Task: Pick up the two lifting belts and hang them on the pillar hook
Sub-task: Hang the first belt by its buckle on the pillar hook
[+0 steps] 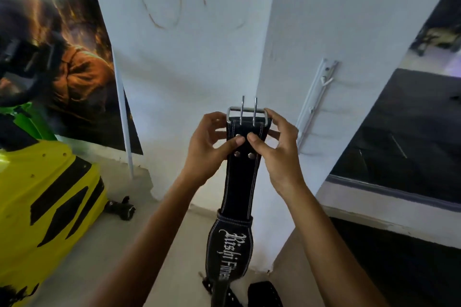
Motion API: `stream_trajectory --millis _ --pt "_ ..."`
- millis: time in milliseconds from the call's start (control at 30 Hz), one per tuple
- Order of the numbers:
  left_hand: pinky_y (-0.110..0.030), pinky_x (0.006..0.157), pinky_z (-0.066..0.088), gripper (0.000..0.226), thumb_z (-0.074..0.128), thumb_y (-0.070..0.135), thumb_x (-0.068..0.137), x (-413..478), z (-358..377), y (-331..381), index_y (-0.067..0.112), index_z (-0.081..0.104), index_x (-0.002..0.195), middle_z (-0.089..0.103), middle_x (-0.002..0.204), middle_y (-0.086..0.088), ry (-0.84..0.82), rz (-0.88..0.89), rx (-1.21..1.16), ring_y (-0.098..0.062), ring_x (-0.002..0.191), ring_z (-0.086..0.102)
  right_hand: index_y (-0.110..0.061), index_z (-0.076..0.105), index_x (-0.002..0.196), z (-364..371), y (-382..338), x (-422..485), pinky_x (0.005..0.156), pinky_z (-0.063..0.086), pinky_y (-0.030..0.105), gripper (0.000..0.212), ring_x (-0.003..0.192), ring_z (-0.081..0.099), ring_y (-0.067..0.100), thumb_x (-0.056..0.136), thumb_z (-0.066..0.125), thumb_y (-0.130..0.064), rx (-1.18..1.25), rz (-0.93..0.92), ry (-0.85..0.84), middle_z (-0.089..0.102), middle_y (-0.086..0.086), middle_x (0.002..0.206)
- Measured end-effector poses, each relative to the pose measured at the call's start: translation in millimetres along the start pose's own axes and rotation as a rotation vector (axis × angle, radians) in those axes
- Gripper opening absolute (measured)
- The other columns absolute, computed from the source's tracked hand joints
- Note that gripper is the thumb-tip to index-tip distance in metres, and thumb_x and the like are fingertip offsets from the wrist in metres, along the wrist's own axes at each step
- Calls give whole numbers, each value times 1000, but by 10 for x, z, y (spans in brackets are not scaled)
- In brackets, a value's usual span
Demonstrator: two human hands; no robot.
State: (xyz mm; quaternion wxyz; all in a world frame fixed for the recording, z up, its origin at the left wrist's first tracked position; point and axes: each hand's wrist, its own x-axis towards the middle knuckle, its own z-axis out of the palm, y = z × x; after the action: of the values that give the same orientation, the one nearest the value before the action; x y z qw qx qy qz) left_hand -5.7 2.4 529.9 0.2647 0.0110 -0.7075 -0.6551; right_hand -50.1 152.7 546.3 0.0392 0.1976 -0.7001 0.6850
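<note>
A black lifting belt (238,182) with white stitching and white lettering hangs upright in front of me. Both hands hold it near its steel two-prong buckle (247,112). My left hand (212,147) grips the belt's left edge, its thumb on the front. From the other side, my right hand (277,147) pinches the right edge. On the white pillar (324,20), a small white hook (327,80) juts from a mounted rail, up and to the right of the buckle. A second black belt (263,294) lies on the floor at the bottom, partly cut off by the frame edge.
A yellow and black moulded body (45,197) stands at the left on the floor. A small dark object (121,207) lies beside it. A large poster (74,62) covers the wall at left. To the right of the pillar is dark flooring (399,132) beyond a raised step.
</note>
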Motion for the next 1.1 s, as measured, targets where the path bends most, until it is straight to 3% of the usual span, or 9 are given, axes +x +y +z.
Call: stream_trajectory --millis 67,133,267,333,567,733,967,1100 --pt "-54 73 59 58 80 26 72 234 135 223 16 50 120 66 113 -9 -33 69 -2 -25 97 69 -21 50 139 -132 -197 196 74 49 4 57 126 50 12 87 70 -7 25 -59 10 46 1 144" --pt "-49 66 61 64 80 31 71 470 282 482 20 49 127 65 115 -4 -74 158 7 -25 96 68 -21 50 140 -280 -448 404 73 50 5 57 126 52 11 88 68 -4 39 -139 15 55 0 140" --pt "-37 66 62 71 76 22 81 931 580 1046 35 39 140 64 114 2 -130 356 51 -16 85 71 -37 50 138 -564 -995 854 102 51 39 58 125 54 14 88 69 -13 -6 -313 79 56 -3 138" --pt "-34 67 62 75 74 22 83 1131 713 1335 38 33 144 62 115 8 -134 426 56 -12 86 71 -43 50 137 -682 -1265 1068 105 48 47 59 125 55 16 87 70 -18 -16 -379 102 57 -1 134" --pt "-51 64 61 78 72 23 85 1844 1083 2235 43 29 147 64 123 -7 -218 545 -19 -23 92 73 -49 52 133 -1027 -2174 1716 110 44 46 61 126 56 20 84 74 -20 24 -556 181 58 0 136" --pt "-56 68 60 80 73 19 84 2272 1287 2823 41 30 148 64 118 -18 -255 542 -87 -29 92 73 -26 48 144 -1203 -2737 2174 109 46 44 63 130 55 25 87 71 -11 43 -615 204 54 11 145" --pt "-44 71 62 80 70 18 86 2578 1424 3349 34 26 151 67 110 -17 -250 518 -78 -26 96 71 -21 48 144 -1309 -3248 2630 108 47 44 62 125 58 23 87 71 -14 17 -628 251 58 7 141" --pt "-33 61 61 81 69 16 87 2643 1481 3425 30 22 152 68 112 -15 -274 434 -71 -22 95 70 -17 44 146 -1370 -3286 2769 111 43 45 68 132 52 25 85 72 -21 -61 -559 249 53 7 147"
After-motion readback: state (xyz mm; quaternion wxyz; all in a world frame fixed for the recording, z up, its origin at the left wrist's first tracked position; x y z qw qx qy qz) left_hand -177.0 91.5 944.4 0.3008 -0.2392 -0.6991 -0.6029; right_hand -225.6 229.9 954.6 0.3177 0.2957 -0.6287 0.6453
